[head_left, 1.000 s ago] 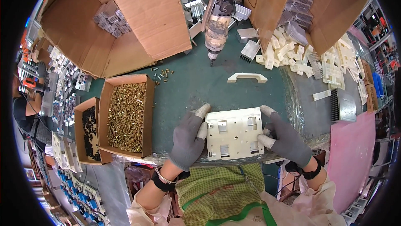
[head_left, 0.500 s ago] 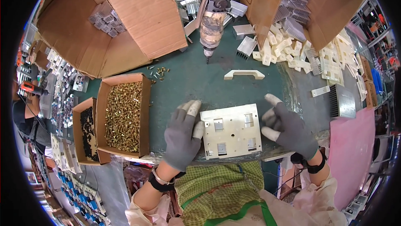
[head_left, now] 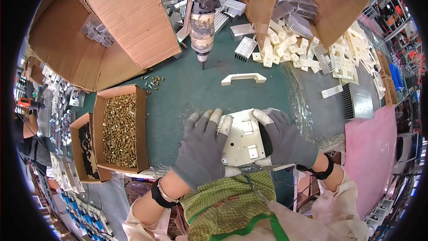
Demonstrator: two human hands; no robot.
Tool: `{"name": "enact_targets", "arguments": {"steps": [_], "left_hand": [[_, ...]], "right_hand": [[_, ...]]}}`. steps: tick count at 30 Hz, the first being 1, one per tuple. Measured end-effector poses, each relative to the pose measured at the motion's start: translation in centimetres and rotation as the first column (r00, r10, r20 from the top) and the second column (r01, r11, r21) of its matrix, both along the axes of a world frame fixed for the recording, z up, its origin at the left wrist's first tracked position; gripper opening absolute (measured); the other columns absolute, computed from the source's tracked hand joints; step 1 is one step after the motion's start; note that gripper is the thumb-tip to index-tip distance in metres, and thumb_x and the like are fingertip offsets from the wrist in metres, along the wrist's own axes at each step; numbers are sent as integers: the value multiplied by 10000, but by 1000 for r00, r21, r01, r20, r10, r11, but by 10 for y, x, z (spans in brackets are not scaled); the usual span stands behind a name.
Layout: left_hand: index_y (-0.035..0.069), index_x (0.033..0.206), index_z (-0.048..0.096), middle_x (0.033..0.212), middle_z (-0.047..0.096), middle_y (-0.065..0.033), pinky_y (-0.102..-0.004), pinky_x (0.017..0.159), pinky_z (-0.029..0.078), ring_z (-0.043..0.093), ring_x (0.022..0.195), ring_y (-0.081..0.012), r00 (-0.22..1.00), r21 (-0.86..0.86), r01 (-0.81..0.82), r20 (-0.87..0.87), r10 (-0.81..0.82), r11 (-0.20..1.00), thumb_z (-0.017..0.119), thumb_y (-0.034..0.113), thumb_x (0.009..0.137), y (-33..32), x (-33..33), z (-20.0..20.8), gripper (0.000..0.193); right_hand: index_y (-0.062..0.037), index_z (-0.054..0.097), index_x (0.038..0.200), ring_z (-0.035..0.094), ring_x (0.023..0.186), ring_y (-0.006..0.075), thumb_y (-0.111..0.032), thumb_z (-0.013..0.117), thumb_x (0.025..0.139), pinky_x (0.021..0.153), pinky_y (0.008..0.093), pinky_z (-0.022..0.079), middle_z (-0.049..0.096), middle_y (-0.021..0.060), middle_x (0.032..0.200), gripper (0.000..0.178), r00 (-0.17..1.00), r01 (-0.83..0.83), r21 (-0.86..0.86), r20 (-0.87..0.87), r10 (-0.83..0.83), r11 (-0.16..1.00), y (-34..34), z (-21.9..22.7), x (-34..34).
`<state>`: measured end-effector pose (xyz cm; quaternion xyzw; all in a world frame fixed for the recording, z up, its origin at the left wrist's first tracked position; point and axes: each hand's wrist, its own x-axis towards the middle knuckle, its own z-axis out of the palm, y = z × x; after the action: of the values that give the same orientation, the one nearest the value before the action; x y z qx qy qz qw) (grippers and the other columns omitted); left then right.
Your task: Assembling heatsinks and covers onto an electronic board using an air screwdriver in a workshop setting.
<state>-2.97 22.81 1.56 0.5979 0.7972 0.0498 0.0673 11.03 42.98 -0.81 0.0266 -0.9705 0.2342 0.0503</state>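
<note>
Grey work gloves with pale fingertips cover both my hands. A cream plastic plate (head_left: 239, 139) with square cut-outs lies in front of me at the bench's near edge. My left hand (head_left: 203, 147) reaches across its left part, fingers toward the far edge and thumb at the near edge. My right hand (head_left: 287, 138) grips the right side, thumb on top and the other fingers mostly hidden. A dark patch shows between the plate and my right palm; I cannot make out what it is. Beyond the plate lies a cream handle (head_left: 243, 78).
A power screwdriver (head_left: 203, 31) hangs bit-down over the green bench. Left stand a carton of brass screws (head_left: 120, 129) and a box of black screws (head_left: 85, 147). Cardboard boxes (head_left: 129, 13) of metal heat sinks stand behind. Cream plastic parts (head_left: 285, 47) are heaped far right.
Both hands have moved in from the plate's sides onto it and now grip it. The whole view has shifted slightly, so the bench items appear further left.
</note>
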Motion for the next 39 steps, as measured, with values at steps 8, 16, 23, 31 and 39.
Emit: {"name": "enact_targets", "arguments": {"steps": [8, 16, 23, 31, 39], "left_hand": [[0, 1312, 483, 1382, 415, -224, -503, 1094, 214, 378, 1289, -346, 999, -10, 25, 29, -25, 1000, 666, 668, 653, 6, 0, 1, 956], [23, 1286, 524, 1364, 428, -216, -490, 1088, 246, 401, 1260, -350, 997, -23, 54, 59, -53, 998, 690, 647, 634, 15, 2, 0, 918], [23, 1301, 514, 1367, 427, -219, -486, 1104, 220, 392, 1265, -350, 996, -25, 77, 51, -76, 997, 687, 638, 647, 15, 1, 0, 914], [27, 1261, 558, 1378, 431, -222, -495, 1107, 212, 383, 1283, -350, 995, 20, 81, 62, -82, 997, 695, 608, 657, 11, 1, 1, 850], [10, 1213, 565, 1231, 523, -181, -509, 1063, 276, 427, 1222, -346, 999, 265, 9, 36, -19, 964, 687, 578, 685, -24, 11, -1, 786]], "right_hand": [[-11, 346, 1378, 479, 1158, 393, -407, 873, 540, 991, 440, 416, 499, 186, 1252, 1066, 1000, -2, -21, -19, 1, 1000, 17, 2, 9], [20, 344, 1387, 492, 1155, 317, -407, 801, 584, 1043, 445, 328, 505, 173, 1252, 1018, 994, -73, 39, -79, 76, 997, 11, -1, 3], [4, 385, 1350, 498, 1106, 339, -469, 840, 500, 995, 441, 382, 508, 151, 1196, 1074, 988, -100, 193, -96, 120, 976, 17, -1, 3], [35, 353, 1370, 467, 1182, 327, -514, 779, 579, 1058, 447, 301, 469, 201, 1291, 1052, 984, -164, 110, 91, 154, 980, 16, 44, -10], [61, 320, 1383, 391, 1270, 376, -548, 713, 675, 1093, 492, 246, 386, 264, 1370, 1013, 959, -281, 131, 59, 276, 951, -13, 18, -33]]}}
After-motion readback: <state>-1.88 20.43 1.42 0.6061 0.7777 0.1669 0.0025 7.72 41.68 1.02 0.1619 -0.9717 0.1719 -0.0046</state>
